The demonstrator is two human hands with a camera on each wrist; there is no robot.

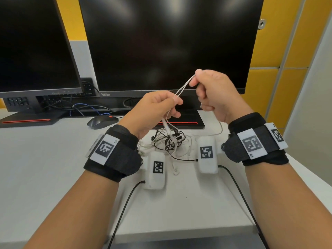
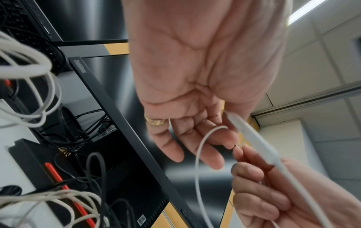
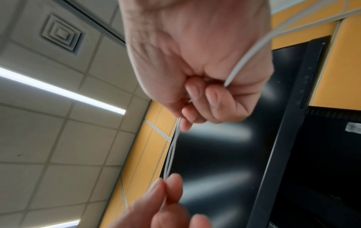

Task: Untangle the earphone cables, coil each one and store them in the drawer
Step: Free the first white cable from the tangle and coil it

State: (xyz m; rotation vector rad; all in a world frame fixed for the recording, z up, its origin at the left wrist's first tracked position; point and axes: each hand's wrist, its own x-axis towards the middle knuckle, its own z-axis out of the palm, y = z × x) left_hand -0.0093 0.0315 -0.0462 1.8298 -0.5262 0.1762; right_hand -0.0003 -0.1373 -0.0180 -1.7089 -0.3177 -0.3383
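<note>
A white earphone cable (image 1: 185,86) is stretched as a double strand between both raised hands above the desk. My left hand (image 1: 177,100) pinches its lower end with thumb and forefinger. My right hand (image 1: 193,79) pinches the upper end, its other fingers curled. From the left hand the cable hangs down with a white inline piece (image 1: 166,125) into a tangle of black and white earphone cables (image 1: 168,139) on the desk. The left wrist view shows the cable loop (image 2: 197,162) and inline piece (image 2: 254,137). In the right wrist view the strands (image 3: 171,151) run to the left fingertips (image 3: 168,185).
Two dark monitors (image 1: 168,42) stand at the back on black bases. A black mouse (image 1: 102,122) lies behind my left wrist. Two white marker boxes (image 1: 156,169) with black leads hang under my wrists. The white desk (image 1: 45,168) ends at its front edge near me.
</note>
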